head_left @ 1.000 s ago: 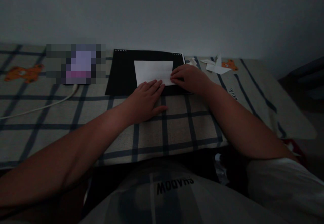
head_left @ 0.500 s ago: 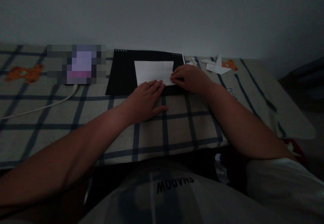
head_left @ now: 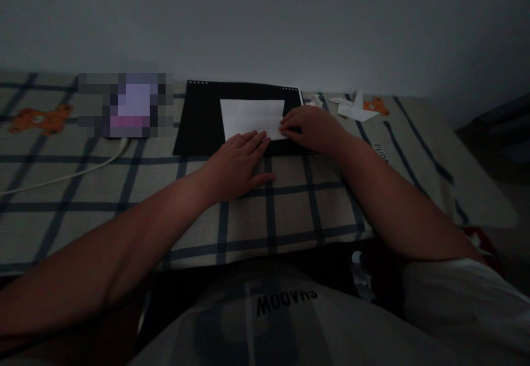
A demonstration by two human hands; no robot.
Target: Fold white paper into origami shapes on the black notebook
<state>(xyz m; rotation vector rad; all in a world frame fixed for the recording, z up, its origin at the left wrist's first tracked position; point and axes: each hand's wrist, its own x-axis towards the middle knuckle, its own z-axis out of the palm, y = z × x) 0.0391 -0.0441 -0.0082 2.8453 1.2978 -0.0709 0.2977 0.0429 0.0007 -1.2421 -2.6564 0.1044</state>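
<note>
"While left hand (head_left: 234,166) lies flat on white paper (head_left: 252,113) at its six o'clock, how are the fingers?"
"Loosely spread, thumb wide; right hand (head_left: 313,127) at three, fingertips bunched, can't tell if pinching"
"Paper?"
"Twelve o'clock, on black pad (head_left: 199,123)"

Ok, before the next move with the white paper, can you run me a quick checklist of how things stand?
1. White paper on the black pad: ok.
2. Left hand on the paper's near edge: ok, laid flat.
3. Right hand at the paper's right edge: ok; whether it pinches, cannot tell.
4. Near edge fully visible: not ok, the left hand covers part.
5. White cable apart from the left arm: ok.
6. Folded paper shape apart from the white paper: ok.
</note>
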